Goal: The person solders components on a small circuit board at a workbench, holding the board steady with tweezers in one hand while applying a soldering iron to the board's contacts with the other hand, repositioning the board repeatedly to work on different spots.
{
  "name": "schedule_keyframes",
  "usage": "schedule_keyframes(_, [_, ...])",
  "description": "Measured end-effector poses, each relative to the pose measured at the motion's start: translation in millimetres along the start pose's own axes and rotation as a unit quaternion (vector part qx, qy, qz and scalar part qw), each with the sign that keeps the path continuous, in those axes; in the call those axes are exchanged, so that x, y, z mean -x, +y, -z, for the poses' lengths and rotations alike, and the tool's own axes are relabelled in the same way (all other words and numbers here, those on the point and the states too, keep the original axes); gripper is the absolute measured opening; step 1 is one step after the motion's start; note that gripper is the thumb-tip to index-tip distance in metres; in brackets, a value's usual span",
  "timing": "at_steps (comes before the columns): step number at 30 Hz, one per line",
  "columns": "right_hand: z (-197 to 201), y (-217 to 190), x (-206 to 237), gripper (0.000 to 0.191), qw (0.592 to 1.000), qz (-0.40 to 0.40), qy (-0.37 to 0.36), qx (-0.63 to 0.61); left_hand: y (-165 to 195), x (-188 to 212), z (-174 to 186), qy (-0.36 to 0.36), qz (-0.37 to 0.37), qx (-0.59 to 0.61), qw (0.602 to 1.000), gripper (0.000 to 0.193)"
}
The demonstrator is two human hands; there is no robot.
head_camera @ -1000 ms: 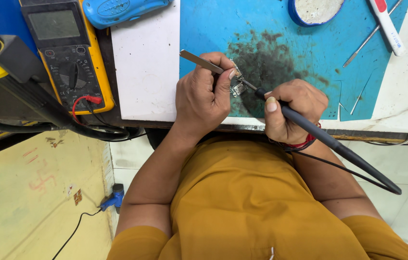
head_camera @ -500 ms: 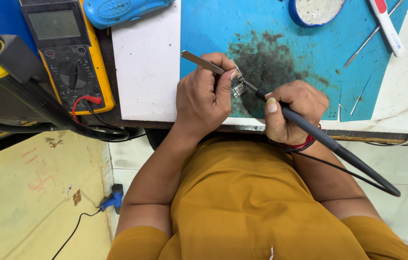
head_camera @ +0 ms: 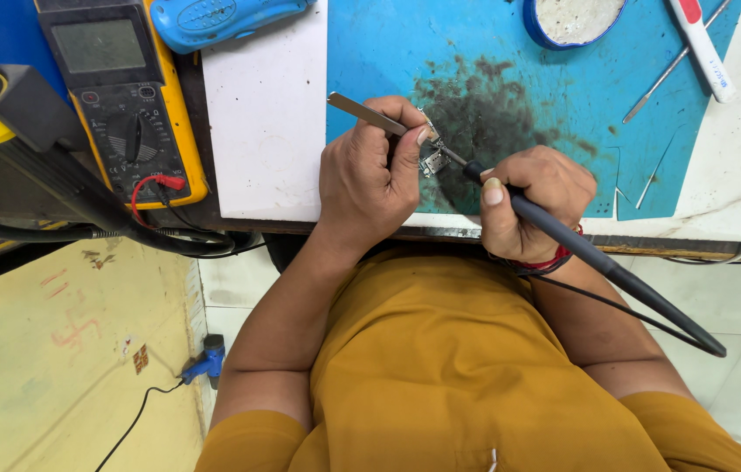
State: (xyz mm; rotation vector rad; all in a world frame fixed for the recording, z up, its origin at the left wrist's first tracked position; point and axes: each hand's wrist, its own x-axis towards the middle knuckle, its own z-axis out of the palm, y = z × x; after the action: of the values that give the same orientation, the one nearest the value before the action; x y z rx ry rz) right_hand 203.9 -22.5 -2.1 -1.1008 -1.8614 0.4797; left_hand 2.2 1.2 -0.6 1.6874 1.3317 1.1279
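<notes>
My left hand (head_camera: 370, 179) grips metal tweezers (head_camera: 363, 113) whose tips pinch a small metal component (head_camera: 429, 161) on the blue work mat (head_camera: 405, 52). My right hand (head_camera: 532, 201) holds a black soldering iron (head_camera: 598, 262) like a pen. Its tip touches the small component over a dark scorched patch (head_camera: 484, 131) of the mat. The iron's cord trails back to the right past my wrist.
A yellow multimeter (head_camera: 121, 96) with red and black leads lies at the left, next to a white board (head_camera: 270, 114). A blue device (head_camera: 222, 17), a round blue-rimmed dish (head_camera: 573, 22), a white and red tool (head_camera: 701, 48) and a thin probe (head_camera: 663, 79) lie further back. A black hose (head_camera: 56, 183) crosses the left.
Both hands have held almost still. The soldering iron tip shifted slightly against the component.
</notes>
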Motion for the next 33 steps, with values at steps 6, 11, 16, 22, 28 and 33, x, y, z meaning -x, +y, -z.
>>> schedule_keyframes(6, [-0.3,-0.2,-0.2,0.013,1.0,0.002,0.001,0.002,0.5,0.1,0.6,0.001,-0.002,-0.005,1.0,0.009])
schedule_keyframes(11, [-0.5,0.6,0.1,0.013,1.0,0.008,0.002,0.0,0.9,0.5,0.3,0.002,-0.001,-0.002,1.0,0.009])
schedule_keyframes(16, [1.5,-0.4,0.6,0.012,1.0,-0.004,0.006,-0.003,-0.7,0.1,-0.5,0.0,0.0,-0.005,1.0,0.009])
schedule_keyframes(22, [0.4,-8.4,-10.2,0.014,0.999,0.008,0.014,0.033,-10.0,8.2,-2.3,0.056,0.002,0.09,0.994,0.012])
schedule_keyframes(28, [-5.3,-15.8,-35.5,0.033,0.991,0.073,-0.078,0.081,-31.0,11.5,-5.8,0.144,0.005,0.318,0.937,0.015])
schedule_keyframes(33, [-10.5,-19.4,-38.1,0.04,0.983,0.061,-0.124,0.124,-42.9,9.1,-4.2,0.174,-0.011,0.33,0.928,0.015])
